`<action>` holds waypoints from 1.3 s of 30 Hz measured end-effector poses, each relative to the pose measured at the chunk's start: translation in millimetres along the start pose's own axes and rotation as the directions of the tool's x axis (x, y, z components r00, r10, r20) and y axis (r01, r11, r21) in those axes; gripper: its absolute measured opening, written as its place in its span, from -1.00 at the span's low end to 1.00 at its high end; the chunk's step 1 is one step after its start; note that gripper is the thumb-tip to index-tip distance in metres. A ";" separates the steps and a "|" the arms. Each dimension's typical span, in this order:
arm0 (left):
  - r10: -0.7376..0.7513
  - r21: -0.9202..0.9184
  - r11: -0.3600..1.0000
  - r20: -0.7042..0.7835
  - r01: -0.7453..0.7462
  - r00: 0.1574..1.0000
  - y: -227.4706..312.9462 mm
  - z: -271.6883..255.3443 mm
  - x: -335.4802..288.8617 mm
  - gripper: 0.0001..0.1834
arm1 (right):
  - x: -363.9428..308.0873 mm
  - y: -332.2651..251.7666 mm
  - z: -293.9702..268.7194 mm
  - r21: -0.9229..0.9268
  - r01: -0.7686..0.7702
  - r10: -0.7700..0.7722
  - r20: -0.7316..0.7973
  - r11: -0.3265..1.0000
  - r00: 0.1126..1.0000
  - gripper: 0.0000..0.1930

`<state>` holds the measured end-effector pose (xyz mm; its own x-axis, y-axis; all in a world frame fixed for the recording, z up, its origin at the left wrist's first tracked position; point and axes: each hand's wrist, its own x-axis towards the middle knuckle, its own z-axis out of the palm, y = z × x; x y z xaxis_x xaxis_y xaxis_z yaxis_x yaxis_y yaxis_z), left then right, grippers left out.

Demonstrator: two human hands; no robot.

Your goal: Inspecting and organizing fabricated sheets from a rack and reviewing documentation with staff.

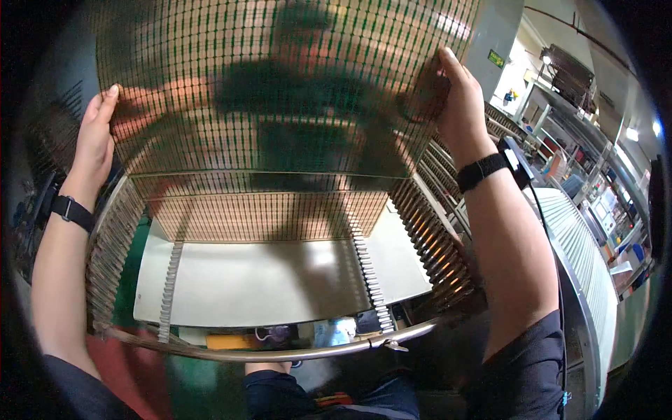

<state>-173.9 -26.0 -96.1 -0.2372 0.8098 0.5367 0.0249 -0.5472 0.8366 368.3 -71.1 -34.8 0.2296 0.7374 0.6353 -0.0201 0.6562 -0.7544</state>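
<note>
A large shiny copper-coloured circuit board panel (280, 119) with a green grid stands tilted in front of me, mirroring a dark blurred shape. My left hand (96, 133) is closed on its left edge, and my right hand (462, 98) grips its right edge, thumb upward. Fingers behind the panel are partly hidden. Its lower part is between the toothed sides of a metal rack (273, 355). Below it shows another gridded copper-coloured surface (280, 217); whether that is a separate panel I cannot tell. Two slotted strips (369, 283) run toward me over a white board (266, 280) at the rack's bottom.
Ridged rack sides (434, 245) flank the panel. The rack's front bar carries a wing-shaped clamp (396, 346). At right is a pale ribbed surface (581, 259) with a metal edge, and shelving (581, 115) farther back. A cable hangs along my right arm.
</note>
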 end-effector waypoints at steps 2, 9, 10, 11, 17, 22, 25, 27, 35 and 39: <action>0.016 0.008 1.000 0.044 -0.016 0.999 0.2 3.2 -0.4 -0.38 | -8.5 7.4 -1.0 0.005 -0.035 0.035 -0.082 0.999 0.996 -0.63; 0.101 0.235 0.968 -0.032 -0.090 0.994 2.4 5.1 -4.4 -0.43 | -7.1 10.1 -7.2 -0.015 0.001 -0.002 -0.067 1.000 0.998 -0.60; 0.100 0.237 0.967 -0.030 -0.090 0.995 7.1 7.8 -6.6 -0.43 | -5.7 10.4 -8.5 -0.014 -0.001 0.000 -0.069 1.000 0.998 -0.60; 0.113 0.225 0.969 -0.047 -0.100 0.992 12.3 10.9 -8.8 -0.41 | -4.6 10.4 -10.2 0.036 -0.017 0.019 -0.057 0.999 0.998 -0.60; 0.195 0.131 0.977 -0.210 -0.170 0.958 22.0 43.2 -30.6 -0.47 | -1.2 14.4 -13.5 0.077 -0.048 0.049 -0.017 0.996 0.999 -0.59; 0.119 0.162 0.981 -0.094 -0.102 0.989 19.2 10.9 -27.0 -0.42 | -6.2 14.3 -1.0 0.139 -0.055 0.060 -0.038 0.989 0.997 -0.57; 0.193 0.196 0.964 -0.051 -0.180 0.980 12.9 28.1 -31.9 -0.52 | -2.4 24.6 -20.8 0.139 -0.143 0.138 0.040 0.980 0.990 -0.65; 0.209 0.142 0.970 -0.095 -0.195 0.973 9.1 28.3 -33.6 -0.56 | -20.2 18.9 -6.6 0.130 -0.186 0.174 0.097 0.974 0.980 -0.71; 0.142 -0.052 0.988 -0.065 -0.146 0.988 29.2 29.6 -44.4 -0.61 | 4.4 31.4 -43.4 0.010 -0.028 0.026 0.160 1.000 0.987 -0.76; 0.163 -0.041 0.985 -0.070 -0.166 0.984 21.3 27.0 -32.4 -0.63 | 30.4 18.2 -90.4 0.052 0.043 -0.042 -0.019 0.998 0.999 -0.71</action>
<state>-139.5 -58.2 -92.7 -0.2973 0.6927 0.6571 0.0238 -0.6826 0.7304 462.9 -51.2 -44.2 0.2490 0.7059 0.6631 -0.0611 0.6948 -0.7166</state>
